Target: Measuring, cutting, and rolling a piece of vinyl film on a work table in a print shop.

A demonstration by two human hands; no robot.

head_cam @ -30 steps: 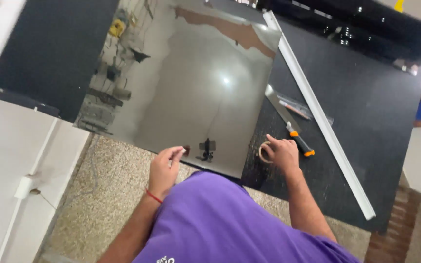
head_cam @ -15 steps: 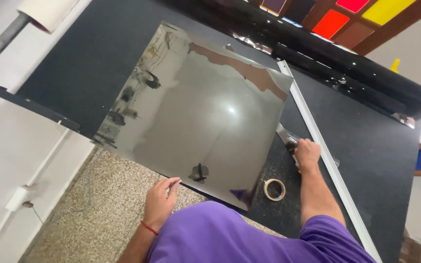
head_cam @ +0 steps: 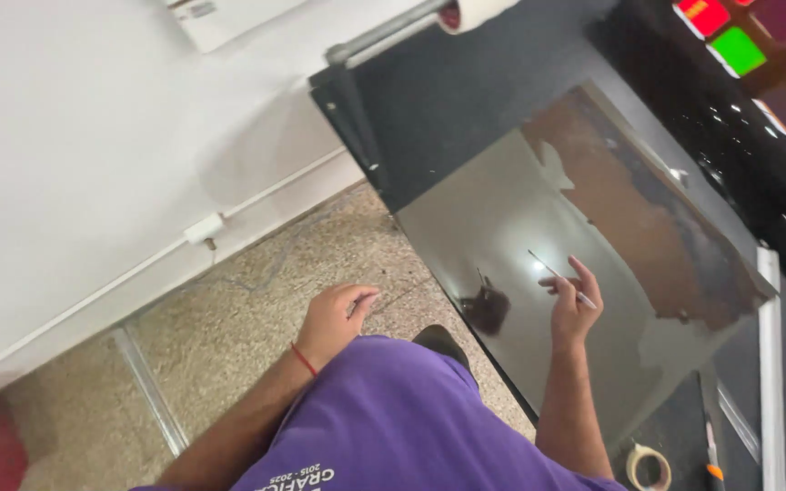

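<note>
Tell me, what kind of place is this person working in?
Probably a small workshop for cutting or mounting sheet material, perhaps signs. A large glossy dark sheet lies on a black worktable, with a tape roll and a long white straightedge beside it. The right hand holds a thin tool.

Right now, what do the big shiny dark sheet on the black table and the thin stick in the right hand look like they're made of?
Big shiny dark sheet: probably glass or glossy acrylic, since it mirrors a light spot and the right hand. Thin stick: slim and pale, perhaps metal or plastic; too small to tell.
</note>
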